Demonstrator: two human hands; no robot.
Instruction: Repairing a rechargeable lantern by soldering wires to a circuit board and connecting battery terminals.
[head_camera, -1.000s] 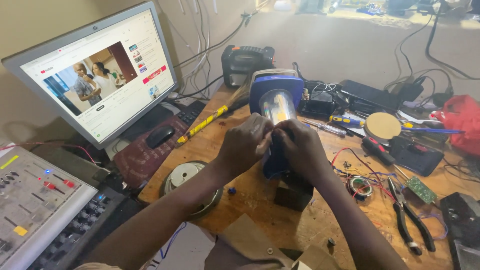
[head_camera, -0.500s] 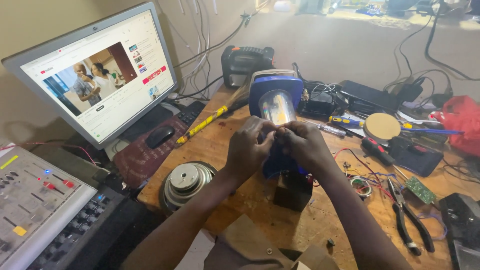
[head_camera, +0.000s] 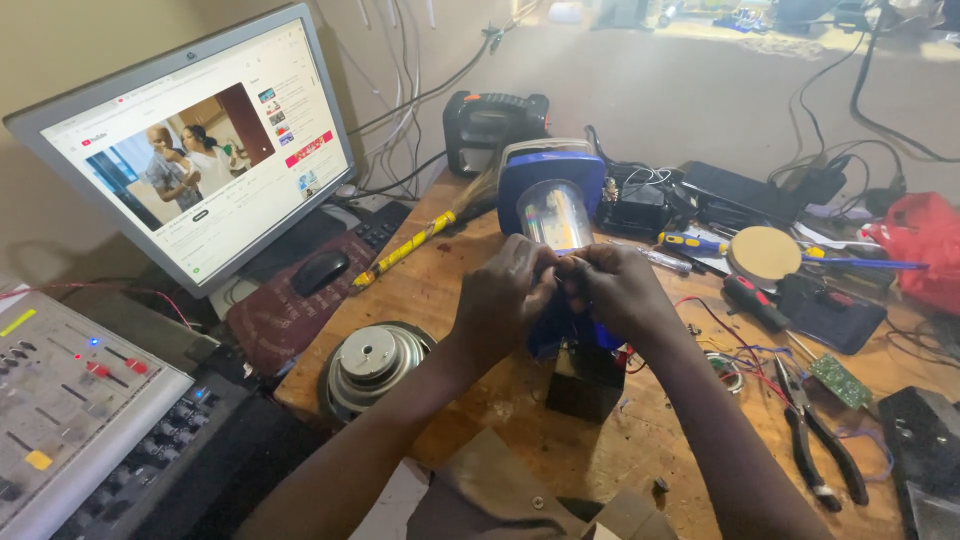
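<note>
My left hand (head_camera: 505, 295) and my right hand (head_camera: 620, 288) meet fingertip to fingertip over the wooden workbench (head_camera: 480, 400), pinching something small that the fingers hide. Just behind them stands a blue lantern (head_camera: 550, 195) with a shiny reflective drum. A blue part (head_camera: 548, 340) shows under my hands, above a small black block (head_camera: 585, 380). What exactly the fingers grip cannot be made out.
A monitor (head_camera: 190, 150) showing a video stands at the left, with a mouse (head_camera: 320, 270) and an audio mixer (head_camera: 60, 410) below. A bare speaker (head_camera: 372, 362) lies left of my arm. Pliers (head_camera: 820, 440), screwdrivers (head_camera: 695, 243), a green circuit board (head_camera: 838, 378) and wires crowd the right.
My hands stay together at the lantern's base, shifting only slightly. My left forearm has moved off the speaker, which shows more fully.
</note>
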